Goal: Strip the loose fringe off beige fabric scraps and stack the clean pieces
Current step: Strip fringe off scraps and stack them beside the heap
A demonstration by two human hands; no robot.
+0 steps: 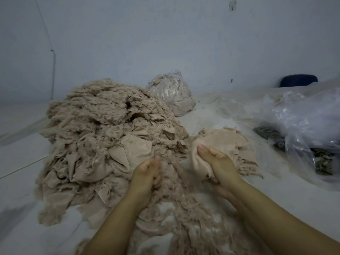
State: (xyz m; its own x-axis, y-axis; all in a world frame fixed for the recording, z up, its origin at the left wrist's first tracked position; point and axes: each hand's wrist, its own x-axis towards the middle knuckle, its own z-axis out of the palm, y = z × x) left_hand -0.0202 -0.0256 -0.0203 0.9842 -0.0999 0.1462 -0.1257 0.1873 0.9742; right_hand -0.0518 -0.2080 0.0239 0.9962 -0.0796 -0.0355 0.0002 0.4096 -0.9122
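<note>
Two hands work at the near edge of the heap (103, 137). The right hand (217, 162) pinches a beige scrap (200, 161) between thumb and curled fingers; the scrap hangs from that grip with its long axis roughly up-and-down, frayed end pointing down toward the loose fringe (184, 208) below. The left hand (147, 173), fingers curled around a tuft of fringe, sits just beside the scrap, to its left. The stack (231, 142) lies right behind the right hand, so that hand looks nearer for placing.
</note>
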